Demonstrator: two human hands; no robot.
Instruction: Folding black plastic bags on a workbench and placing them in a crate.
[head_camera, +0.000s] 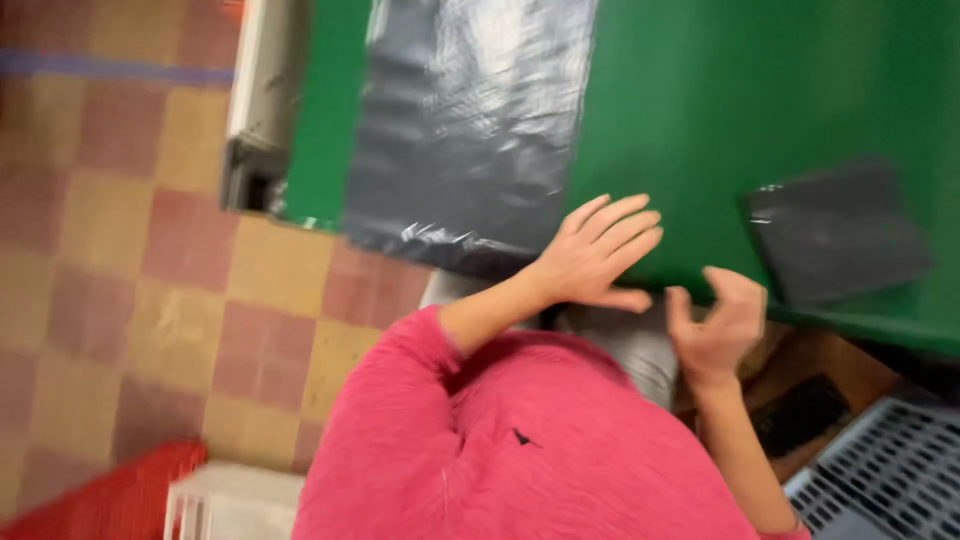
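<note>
red crate (110, 495) and white crate (225, 505) low left on checkered tile floor (150, 270). grey plastic sheet (465, 130) hangs over edge of green table (740, 90). left hand (595, 255) flat, fingers spread, at table edge beside sheet – holds nothing. right hand (715, 325) half curled, empty, just below edge. small dark pouch (835, 235) on table near it. grey slatted crate (885, 475) lower right.

I'm looking at a packing workshop: green bench (760, 90), grey plastic mailer bags (460, 130), plastic crates (890, 470), worn checkered tile floor (120, 250).
</note>
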